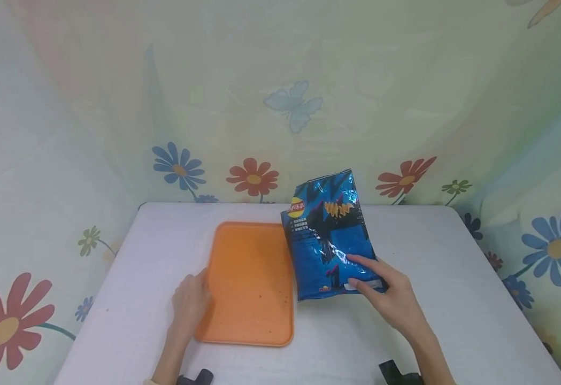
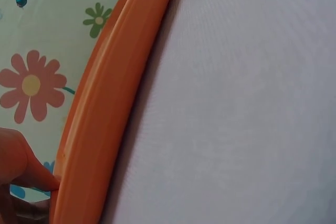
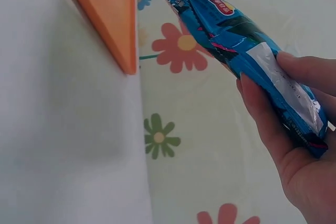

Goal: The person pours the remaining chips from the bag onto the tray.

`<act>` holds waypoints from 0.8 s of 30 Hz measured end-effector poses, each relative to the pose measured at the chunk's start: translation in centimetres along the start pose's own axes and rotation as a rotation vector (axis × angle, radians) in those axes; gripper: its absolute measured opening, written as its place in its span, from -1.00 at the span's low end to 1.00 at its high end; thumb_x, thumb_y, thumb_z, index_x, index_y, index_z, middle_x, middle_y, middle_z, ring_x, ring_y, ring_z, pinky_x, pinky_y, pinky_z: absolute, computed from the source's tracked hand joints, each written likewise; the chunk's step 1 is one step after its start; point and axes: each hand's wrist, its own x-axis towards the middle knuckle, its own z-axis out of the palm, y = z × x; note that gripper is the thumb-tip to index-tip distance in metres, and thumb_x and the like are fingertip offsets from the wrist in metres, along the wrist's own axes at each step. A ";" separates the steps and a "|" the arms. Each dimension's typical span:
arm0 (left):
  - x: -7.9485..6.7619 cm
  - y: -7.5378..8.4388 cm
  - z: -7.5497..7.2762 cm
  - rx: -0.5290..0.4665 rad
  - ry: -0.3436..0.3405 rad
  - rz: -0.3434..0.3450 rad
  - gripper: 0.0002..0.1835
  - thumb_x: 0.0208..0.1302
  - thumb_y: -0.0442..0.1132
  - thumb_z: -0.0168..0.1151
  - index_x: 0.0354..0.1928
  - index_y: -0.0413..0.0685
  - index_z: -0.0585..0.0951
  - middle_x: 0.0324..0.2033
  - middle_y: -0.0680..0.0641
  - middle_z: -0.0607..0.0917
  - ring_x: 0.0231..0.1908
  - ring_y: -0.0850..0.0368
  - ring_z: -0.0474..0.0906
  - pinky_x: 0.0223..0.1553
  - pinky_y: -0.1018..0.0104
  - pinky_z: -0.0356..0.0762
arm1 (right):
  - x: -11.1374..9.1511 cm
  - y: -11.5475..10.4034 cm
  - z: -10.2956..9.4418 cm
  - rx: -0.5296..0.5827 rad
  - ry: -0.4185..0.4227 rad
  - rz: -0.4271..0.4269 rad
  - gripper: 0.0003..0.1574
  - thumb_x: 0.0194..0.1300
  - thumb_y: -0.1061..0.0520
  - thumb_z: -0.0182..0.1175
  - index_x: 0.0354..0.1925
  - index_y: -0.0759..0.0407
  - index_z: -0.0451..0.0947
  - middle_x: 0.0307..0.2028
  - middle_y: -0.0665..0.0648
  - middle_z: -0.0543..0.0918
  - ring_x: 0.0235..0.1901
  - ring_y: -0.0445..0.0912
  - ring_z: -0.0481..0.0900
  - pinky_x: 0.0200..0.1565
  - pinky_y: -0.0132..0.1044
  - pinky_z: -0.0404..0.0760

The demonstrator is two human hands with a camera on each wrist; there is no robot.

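Note:
A blue bag of potato chips (image 1: 330,240) is in my right hand (image 1: 393,294). Thumb and fingers pinch its lower right corner, and the bag stands tilted above the table, partly over the right edge of an orange tray (image 1: 248,289). The right wrist view shows the bag (image 3: 236,30) edge-on between thumb and fingers. At the tray's left side, my left hand (image 1: 190,302) grips the rim with bent fingers. The left wrist view has a fingertip on the tray's rim (image 2: 110,82); the rest of that grip is partly hidden. Small dark crumbs lie on the tray.
A white-covered table (image 1: 420,256) carries the tray. Behind and beside it hangs a pale curtain (image 1: 357,107) printed with flowers and a butterfly. Black straps (image 1: 398,374) show near the wrists at the bottom.

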 end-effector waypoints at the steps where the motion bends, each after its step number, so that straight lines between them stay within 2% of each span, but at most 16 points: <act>1: 0.0 0.0 0.0 0.003 0.000 -0.001 -0.59 0.31 -0.47 0.17 0.20 -0.34 0.62 -0.44 -0.21 0.61 -0.51 0.03 0.45 -0.57 0.22 0.38 | 0.1 -0.2 -0.1 -0.006 -0.001 -0.018 -0.37 0.33 0.20 0.38 0.34 0.05 0.54 0.29 0.40 0.55 0.18 0.41 0.57 0.02 0.25 0.64; 10: -0.2 -0.1 0.0 -0.009 0.019 0.017 -0.60 0.30 -0.48 0.20 0.19 -0.39 0.62 -0.43 -0.25 0.64 -0.53 0.05 0.45 -0.58 0.23 0.40 | 1.4 -1.4 -1.0 -0.042 -0.044 -0.174 -0.34 0.22 0.29 0.45 0.28 0.06 0.60 0.21 0.32 0.64 0.16 0.33 0.62 0.05 0.29 0.61; 17: 0.1 0.0 -0.2 -0.029 -0.022 -0.022 -0.58 0.32 -0.47 0.17 0.22 -0.40 0.60 -0.39 -0.28 0.66 -0.55 0.06 0.41 -0.59 0.26 0.37 | 2.4 -1.9 -1.6 -0.099 -0.104 -0.291 -0.33 0.14 0.31 0.50 0.23 0.01 0.64 0.11 0.20 0.73 0.07 0.20 0.70 -0.04 0.17 0.71; 20: 0.1 0.0 -0.3 -0.050 -0.035 -0.038 -0.56 0.32 -0.47 0.17 0.24 -0.40 0.59 -0.40 -0.26 0.65 -0.57 0.09 0.36 -0.60 0.28 0.32 | 2.8 -2.3 -1.7 -0.117 -0.142 -0.312 -0.31 0.12 0.31 0.51 0.23 0.00 0.64 0.11 0.20 0.73 0.07 0.19 0.71 -0.09 0.07 0.75; 24: 0.1 0.0 -0.2 -0.063 -0.046 -0.052 -0.55 0.32 -0.47 0.17 0.26 -0.38 0.58 -0.42 -0.23 0.64 -0.59 0.11 0.34 -0.61 0.30 0.31 | 3.4 -2.9 -1.9 -0.121 -0.204 -0.296 -0.34 0.14 0.32 0.49 0.22 0.02 0.64 0.10 0.20 0.73 0.00 0.13 0.73 -0.15 -0.09 0.77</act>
